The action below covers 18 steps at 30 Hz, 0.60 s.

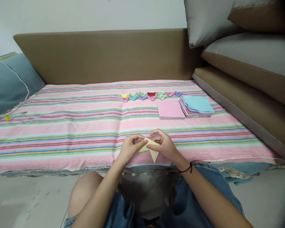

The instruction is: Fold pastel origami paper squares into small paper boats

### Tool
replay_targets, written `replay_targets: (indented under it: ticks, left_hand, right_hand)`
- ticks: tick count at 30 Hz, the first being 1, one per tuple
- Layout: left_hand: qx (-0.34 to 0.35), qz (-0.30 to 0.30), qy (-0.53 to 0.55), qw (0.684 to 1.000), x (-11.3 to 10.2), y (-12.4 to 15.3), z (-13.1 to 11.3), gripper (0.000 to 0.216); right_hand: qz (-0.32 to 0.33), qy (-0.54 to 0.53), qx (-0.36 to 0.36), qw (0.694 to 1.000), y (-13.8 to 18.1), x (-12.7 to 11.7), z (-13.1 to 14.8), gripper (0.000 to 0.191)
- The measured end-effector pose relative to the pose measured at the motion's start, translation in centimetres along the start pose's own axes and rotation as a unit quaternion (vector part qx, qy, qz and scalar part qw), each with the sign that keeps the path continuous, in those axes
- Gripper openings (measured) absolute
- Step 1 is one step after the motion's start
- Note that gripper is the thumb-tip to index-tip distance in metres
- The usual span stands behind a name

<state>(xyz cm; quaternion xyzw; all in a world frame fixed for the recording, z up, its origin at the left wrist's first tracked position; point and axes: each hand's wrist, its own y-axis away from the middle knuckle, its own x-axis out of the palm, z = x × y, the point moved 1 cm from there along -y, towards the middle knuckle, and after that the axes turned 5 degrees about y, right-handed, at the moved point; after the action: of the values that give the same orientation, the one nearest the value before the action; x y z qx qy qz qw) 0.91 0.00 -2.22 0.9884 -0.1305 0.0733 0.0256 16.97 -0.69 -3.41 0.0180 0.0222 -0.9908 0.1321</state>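
Note:
Both of my hands pinch a pale yellow folded paper (pixel 152 149) just above the near edge of the striped cloth (pixel 73 133). My left hand (pixel 130 148) grips its left side with curled fingers. My right hand (pixel 163 144) grips the right side, and a pointed corner of the paper hangs down below it. A black band circles my right wrist.
A row of small folded paper boats (pixel 152 95) in several colours lies further back. Beside it sit a pink paper stack (pixel 170 109) and a mixed stack topped with blue (pixel 196 105). Cushions (pixel 247 60) are piled at the right. A white cable (pixel 16 79) runs at the left.

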Motion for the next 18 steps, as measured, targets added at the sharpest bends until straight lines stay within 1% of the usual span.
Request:
replay_targets:
  ticks: [8,13,16,18]
  left_hand:
    - [-0.008,-0.037,0.031,0.999,0.21,0.17,0.16,0.021]
    - [-0.008,-0.063,0.05,0.997,0.38,0.13,0.35,0.024]
    - [-0.004,-0.061,0.039,0.997,0.38,0.06,0.43,0.026]
    - [0.015,-0.057,0.013,0.998,0.38,0.03,0.43,0.027]
  right_hand:
    - [-0.007,0.013,-0.013,1.0,-0.09,0.11,-0.01,0.038]
    - [0.004,0.012,-0.005,1.0,-0.1,0.07,0.03,0.042]
    - [0.004,0.014,0.004,1.0,-0.09,-0.1,-0.04,0.043]
    - [0.003,0.012,0.008,1.0,-0.07,-0.15,-0.1,0.043]
